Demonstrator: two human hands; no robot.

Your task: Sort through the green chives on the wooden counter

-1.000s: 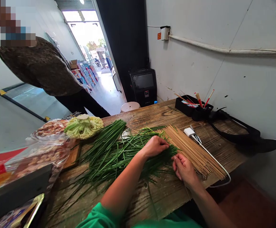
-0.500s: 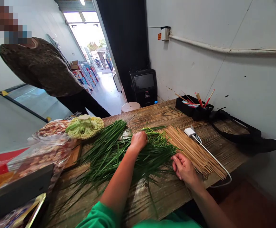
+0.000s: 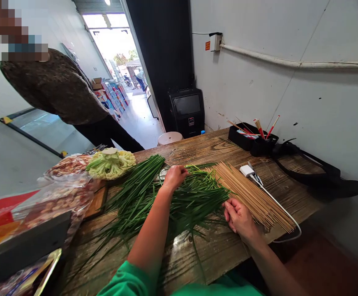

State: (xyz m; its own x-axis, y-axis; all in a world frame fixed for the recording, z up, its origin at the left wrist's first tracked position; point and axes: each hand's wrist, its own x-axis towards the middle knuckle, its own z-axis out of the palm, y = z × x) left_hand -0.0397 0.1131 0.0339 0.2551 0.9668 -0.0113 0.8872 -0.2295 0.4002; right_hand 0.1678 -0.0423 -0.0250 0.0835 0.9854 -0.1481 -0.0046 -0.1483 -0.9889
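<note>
A spread of long green garlic chives (image 3: 194,205) lies across the wooden table, with a neater bundle (image 3: 142,176) of them at the left. Over the pale stem ends of the chives is my left hand (image 3: 174,177), fingers closed together in a pinch; whatever is in them is too small to make out. My right hand (image 3: 239,216) is closed in a pinch at the chives' right edge, beside a wide pile of bamboo skewers (image 3: 249,197). Anything between its fingertips is hidden.
A cauliflower (image 3: 111,163) and bagged meat (image 3: 61,193) sit at the left. To the right are a white charger (image 3: 246,171) with cable, a black holder (image 3: 242,137) with sticks, and a black strap (image 3: 311,176). A person (image 3: 55,90) stands beyond the table.
My left hand has shifted slightly left and up, away from the chives' middle, and its fingers now point right. My right hand stays in place.
</note>
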